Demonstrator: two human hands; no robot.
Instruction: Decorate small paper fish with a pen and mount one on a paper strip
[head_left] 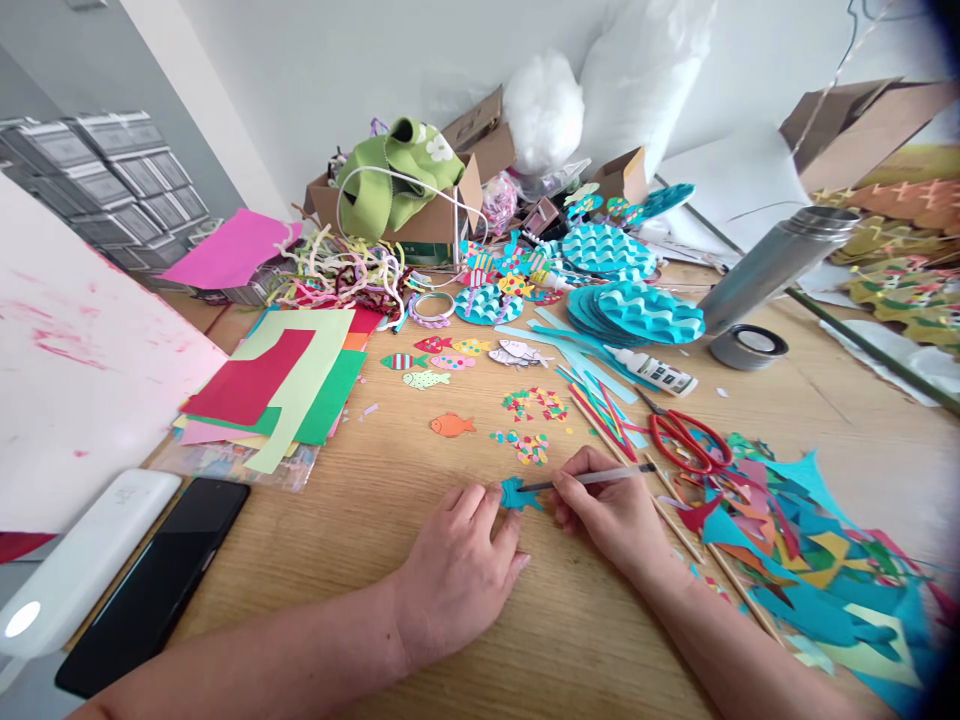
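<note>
A small blue paper fish [513, 493] lies flat on the wooden table in front of me. The fingertips of my left hand [463, 550] hold its left end down between thumb and fingers. My right hand [611, 505] is closed around a slim pen [592, 479], and its dark tip rests on the blue fish. Just beyond lie an orange paper fish [452, 425] and small piles of coloured paper dots [529, 446]. Farther back are several decorated fish, among them a striped one [403, 362] and a pale green spotted one [426, 380].
Red-handled scissors [688, 442], paper scraps [817, 550] and a glue bottle [651, 371] lie to the right. A steel flask [780, 265] stands behind its lid [748, 346]. Coloured paper sheets [330, 400] and a black phone [154, 585] lie left. Blue wavy discs [637, 310] are stacked behind.
</note>
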